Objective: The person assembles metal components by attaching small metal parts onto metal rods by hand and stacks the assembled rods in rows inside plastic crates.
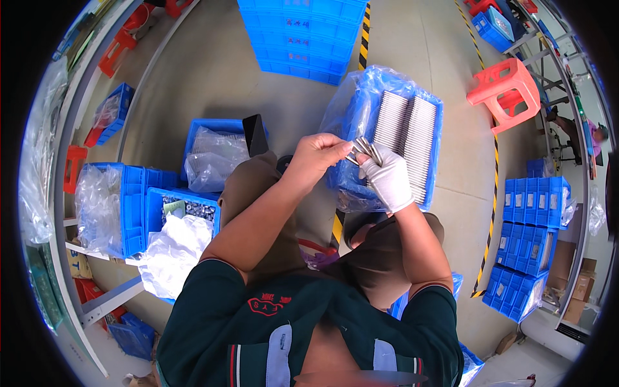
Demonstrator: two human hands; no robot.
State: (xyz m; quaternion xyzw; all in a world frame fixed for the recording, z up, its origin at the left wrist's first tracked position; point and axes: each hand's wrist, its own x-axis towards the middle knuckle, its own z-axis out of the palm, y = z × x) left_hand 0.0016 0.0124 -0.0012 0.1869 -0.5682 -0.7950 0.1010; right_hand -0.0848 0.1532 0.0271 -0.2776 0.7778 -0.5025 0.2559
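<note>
My bare left hand (314, 158) has thumb and fingers pinched together at the end of the shiny metal rods (365, 149). A white glove covers my right hand (391, 182), which is closed around a small bunch of these rods, their ends fanning out. Both hands are over the near left side of a blue crate (438, 122) lined with clear plastic. Inside it, two long rows of stacked silvery parts (420, 142) lie side by side. My fingers hide exactly how the left hand meets the rods.
Left of my knees are a blue bin of small metal pieces (198, 210), white crumpled plastic (175, 251) and a dark phone-like slab (255, 134). Stacked blue crates (300, 39) stand ahead. A red stool (506, 93) and more blue bins (527, 248) are right.
</note>
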